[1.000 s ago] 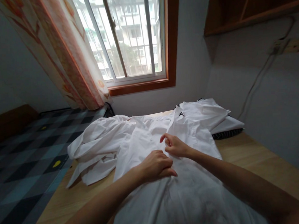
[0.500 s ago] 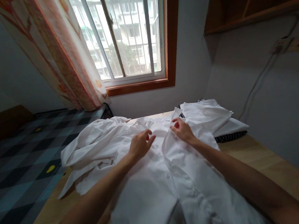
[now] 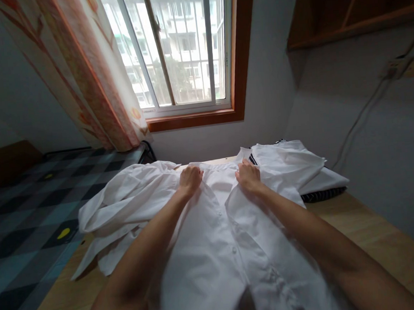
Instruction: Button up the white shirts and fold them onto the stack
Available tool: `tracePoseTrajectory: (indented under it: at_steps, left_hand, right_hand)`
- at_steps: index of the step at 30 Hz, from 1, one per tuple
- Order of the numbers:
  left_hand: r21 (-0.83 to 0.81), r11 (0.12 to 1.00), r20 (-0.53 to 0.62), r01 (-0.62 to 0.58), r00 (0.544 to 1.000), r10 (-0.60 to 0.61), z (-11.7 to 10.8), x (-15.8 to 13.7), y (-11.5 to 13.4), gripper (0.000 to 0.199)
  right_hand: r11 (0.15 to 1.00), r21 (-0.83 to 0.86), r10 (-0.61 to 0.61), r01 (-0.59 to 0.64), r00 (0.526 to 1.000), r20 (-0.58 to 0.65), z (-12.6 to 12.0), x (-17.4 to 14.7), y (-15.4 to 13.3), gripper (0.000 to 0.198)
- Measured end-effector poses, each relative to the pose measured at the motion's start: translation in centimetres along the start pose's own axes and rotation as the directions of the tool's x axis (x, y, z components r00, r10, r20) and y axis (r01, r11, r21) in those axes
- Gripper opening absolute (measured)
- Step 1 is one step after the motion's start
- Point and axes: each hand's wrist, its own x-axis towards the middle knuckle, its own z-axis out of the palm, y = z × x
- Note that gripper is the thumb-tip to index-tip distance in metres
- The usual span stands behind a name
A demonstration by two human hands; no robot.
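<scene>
A white button-up shirt (image 3: 199,250) lies spread across a wooden table, its front parted down the middle and its collar end toward the window. My left hand (image 3: 190,179) is closed on the shirt's cloth near the left side of the collar. On the other side, my right hand (image 3: 248,173) grips the opposite front edge just below the collar. Both fists pull the cloth slightly upward. One sleeve is bunched in folds at the left; the shirt's near end is blurred.
Folded white clothes (image 3: 288,161) lie at the table's back right, over a dark striped cloth (image 3: 323,194). Bare wood (image 3: 371,224) shows at the right. A bed with a checked cover (image 3: 20,224) adjoins the left. Behind are a window (image 3: 182,57) and a curtain (image 3: 92,87).
My left hand has moved forward to the collar area and closed on the shirt. My right hand's loosely curled fingers have tightened around the cloth.
</scene>
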Motion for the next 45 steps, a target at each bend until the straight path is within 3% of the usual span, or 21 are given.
tracePoseTrajectory:
  at_steps: [3,5,7,11,13,15,17,20,23,27,32,36,41,45]
  left_hand:
    - [-0.054,0.997,-0.030,-0.050,0.998,0.048,-0.1,0.9,1.6,0.025]
    - [-0.091,0.992,-0.035,-0.082,0.996,0.079,0.8,1.2,2.6,0.025]
    - [-0.171,0.979,0.031,-0.110,0.993,0.117,2.5,0.9,3.0,0.030]
    - [-0.411,0.892,0.183,-0.188,0.941,0.283,6.1,-0.5,1.9,0.043]
    - [-0.499,0.840,0.142,-0.215,0.936,0.324,6.8,-1.0,0.9,0.044]
    - [-0.527,0.823,0.097,-0.213,0.947,0.308,6.6,-1.4,0.0,0.047]
    - [-0.434,0.868,0.104,-0.242,0.943,0.315,6.2,-1.6,-0.7,0.047]
    - [-0.167,0.929,0.207,-0.330,0.910,0.360,5.9,-2.0,-1.2,0.049]
    - [-0.034,0.944,0.288,-0.329,0.901,0.324,6.3,-2.3,-1.3,0.062]
    - [0.009,0.969,0.331,-0.249,0.915,0.232,6.7,-2.1,-0.8,0.076]
    - [0.025,0.985,0.348,-0.170,0.925,0.151,6.7,-1.1,-0.2,0.078]
    - [0.033,0.985,0.296,-0.167,0.943,0.150,6.7,-1.0,0.1,0.069]
    - [0.053,0.985,0.149,-0.167,0.976,0.158,5.7,-2.3,0.6,0.046]
    - [-0.024,0.943,0.178,-0.333,0.927,0.331,2.8,-5.0,0.9,0.034]
  right_hand:
    - [0.985,0.035,-0.166,0.169,0.984,-0.064,0.0,0.1,-1.3,0.036]
    - [0.956,0.132,-0.261,0.262,0.965,-0.023,0.6,0.4,-2.0,0.044]
    - [0.917,0.262,-0.323,0.301,0.945,0.046,1.8,0.6,-2.3,0.046]
    - [0.832,0.495,-0.338,0.252,0.937,0.092,4.7,0.5,-1.5,0.034]
    - [0.759,0.620,-0.291,0.200,0.956,0.048,5.7,0.4,-0.7,0.027]
    - [0.710,0.687,-0.222,0.155,0.975,0.009,6.1,0.3,-0.1,0.032]
    - [0.744,0.651,-0.159,0.151,0.986,-0.047,6.1,0.4,0.3,0.036]
    - [0.882,0.416,-0.189,0.219,0.975,-0.113,6.2,0.3,0.4,0.038]
    - [0.954,0.170,-0.258,0.245,0.964,0.061,6.5,0.1,0.3,0.046]
    - [0.944,0.104,-0.329,0.313,0.911,0.248,6.6,0.0,0.5,0.057]
    - [0.903,0.154,-0.429,0.401,0.862,0.268,5.8,-1.1,1.0,0.056]
    - [0.853,0.302,-0.504,0.426,0.824,0.260,4.2,-3.7,1.7,0.055]
    - [0.752,0.513,-0.622,0.415,0.704,0.343,0.4,-10.1,4.4,0.056]
    - [0.703,0.583,-0.685,0.407,0.607,0.403,-3.6,-16.7,7.0,0.057]
